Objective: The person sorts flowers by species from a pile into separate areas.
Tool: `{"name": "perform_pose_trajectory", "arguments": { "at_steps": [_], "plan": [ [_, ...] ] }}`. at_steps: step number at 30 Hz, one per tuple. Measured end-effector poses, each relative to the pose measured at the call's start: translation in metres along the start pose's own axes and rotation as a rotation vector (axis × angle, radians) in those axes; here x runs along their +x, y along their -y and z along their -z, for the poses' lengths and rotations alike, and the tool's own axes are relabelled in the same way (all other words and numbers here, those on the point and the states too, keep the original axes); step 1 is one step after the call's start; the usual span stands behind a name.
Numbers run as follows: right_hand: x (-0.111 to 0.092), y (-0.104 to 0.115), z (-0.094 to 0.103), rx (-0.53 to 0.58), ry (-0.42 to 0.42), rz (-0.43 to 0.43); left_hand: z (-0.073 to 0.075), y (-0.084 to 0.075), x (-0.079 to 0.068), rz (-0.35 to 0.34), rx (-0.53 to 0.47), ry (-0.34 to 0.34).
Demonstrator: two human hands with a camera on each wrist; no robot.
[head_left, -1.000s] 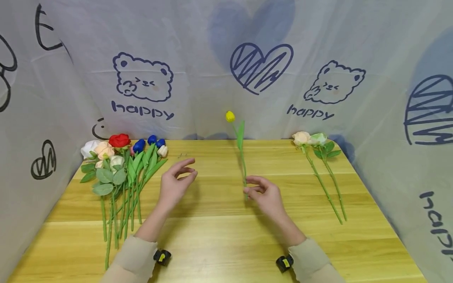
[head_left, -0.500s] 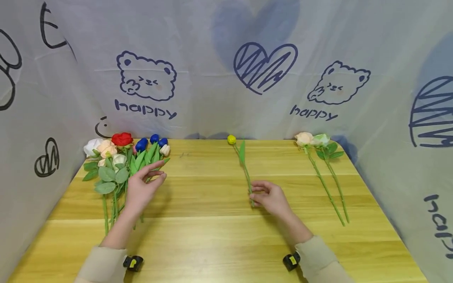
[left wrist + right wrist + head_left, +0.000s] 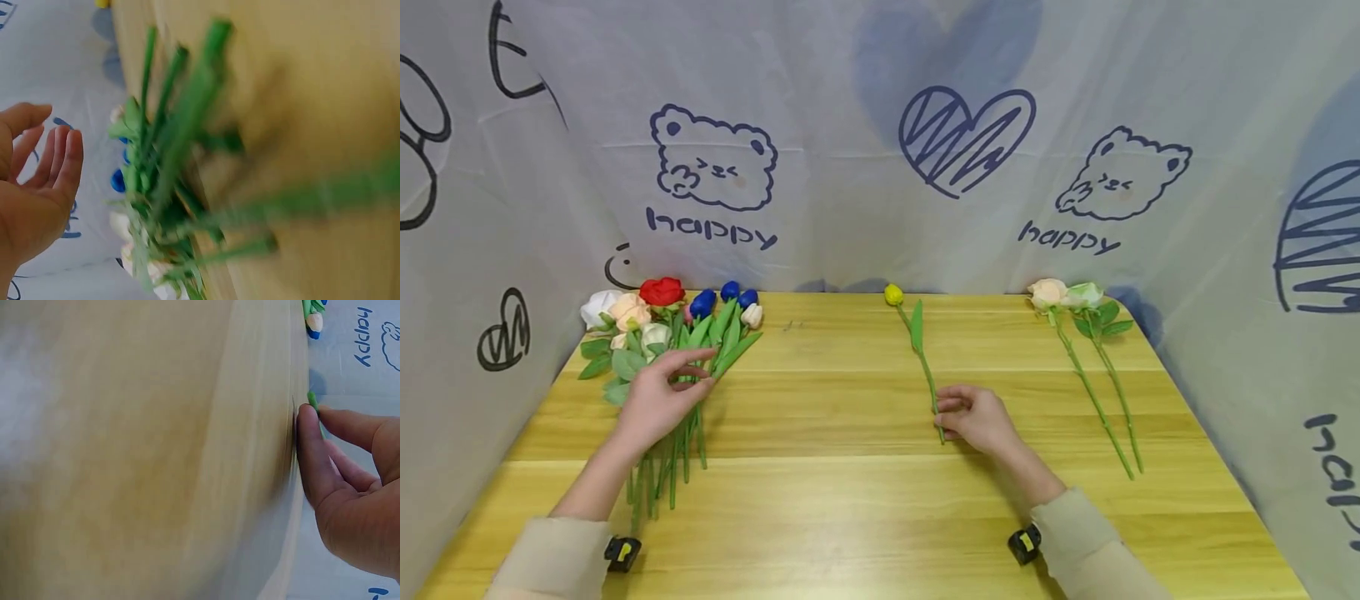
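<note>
A yellow tulip [image 3: 892,294] with one long leaf lies on the table's middle, its stem running toward me. Near the stem's lower end my right hand [image 3: 977,419] pinches it between thumb and fingers. A short green piece of stem [image 3: 312,400] shows at the fingertips in the right wrist view. Over the flower pile at the left, my left hand [image 3: 662,396] hovers with loosely bent fingers and nothing in them. That pile has a red rose [image 3: 662,292], pale roses [image 3: 629,311] and blue tulips [image 3: 703,303]. The hand hides some leaves and stems; in the left wrist view it is apart from the stems [image 3: 194,106].
At the right lie a peach rose [image 3: 1048,293] and a pale green rose [image 3: 1083,295], stems pointing toward me. The wooden table [image 3: 850,517] ends against a light cloth backdrop [image 3: 827,208] with drawn bears and hearts. Cloth also hangs on both sides.
My left hand has moved left, over the flower pile. My right hand has lowered the yellow tulip from a raised position onto the table and still pinches its stem.
</note>
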State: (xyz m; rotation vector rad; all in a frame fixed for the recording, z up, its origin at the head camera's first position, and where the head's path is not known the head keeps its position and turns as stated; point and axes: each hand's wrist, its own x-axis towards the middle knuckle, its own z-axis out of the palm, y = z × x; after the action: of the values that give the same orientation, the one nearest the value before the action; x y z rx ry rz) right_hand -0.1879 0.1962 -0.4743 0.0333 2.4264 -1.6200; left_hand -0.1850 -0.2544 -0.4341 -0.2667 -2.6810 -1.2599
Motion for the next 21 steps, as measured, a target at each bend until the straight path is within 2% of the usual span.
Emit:
{"name": "perform_pose_trajectory", "arguments": {
  "at_steps": [3,7,15,21],
  "plan": [
    [0.001,0.000,0.000,-0.012,0.016,0.026,0.007,0.010,0.000,-0.034,0.062,0.074],
    [0.002,-0.002,0.001,-0.036,0.024,0.052,0.014,0.022,0.000,-0.028,0.123,0.153],
    [0.003,-0.001,0.002,-0.102,0.010,0.076,0.016,0.036,0.000,0.035,0.167,0.221],
    [0.002,-0.002,0.002,-0.128,0.009,0.085,0.016,0.043,0.000,0.068,0.164,0.241]
  ]
}}
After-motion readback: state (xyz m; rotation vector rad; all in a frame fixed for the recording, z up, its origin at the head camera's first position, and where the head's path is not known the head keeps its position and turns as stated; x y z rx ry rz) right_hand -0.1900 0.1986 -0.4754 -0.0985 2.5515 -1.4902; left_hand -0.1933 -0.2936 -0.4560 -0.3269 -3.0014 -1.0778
